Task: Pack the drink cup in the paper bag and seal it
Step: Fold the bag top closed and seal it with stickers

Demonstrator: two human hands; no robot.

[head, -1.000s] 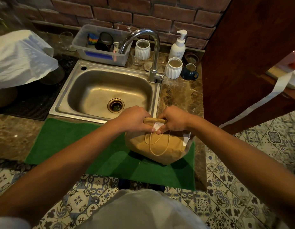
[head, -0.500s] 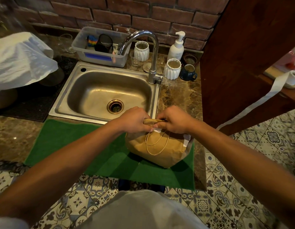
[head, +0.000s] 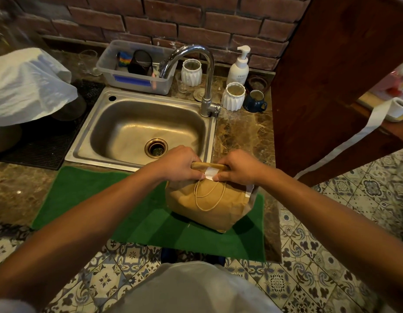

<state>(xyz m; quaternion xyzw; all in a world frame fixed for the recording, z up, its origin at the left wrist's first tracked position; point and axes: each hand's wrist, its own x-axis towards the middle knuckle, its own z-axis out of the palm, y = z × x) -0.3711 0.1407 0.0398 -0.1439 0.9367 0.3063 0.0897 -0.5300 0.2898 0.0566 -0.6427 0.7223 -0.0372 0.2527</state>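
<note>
Paper bag point(head: 207, 204) stands on green mat point(head: 150, 222) at counter edge, top folded over. Left hand point(head: 180, 162) and right hand point(head: 239, 167) both pinch the folded top, thumbs on white sticker point(head: 210, 172). Sink point(head: 139, 129) and faucet point(head: 205, 71) just behind. Soap bottle point(head: 239, 66) label unreadable.

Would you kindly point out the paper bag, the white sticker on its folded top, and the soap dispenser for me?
paper bag point(head: 209, 199): head view, on its brown front face.
white sticker point(head: 210, 172): head view, on its middle, between the thumbs.
soap dispenser point(head: 238, 72): head view, on the white bottle body.
</note>
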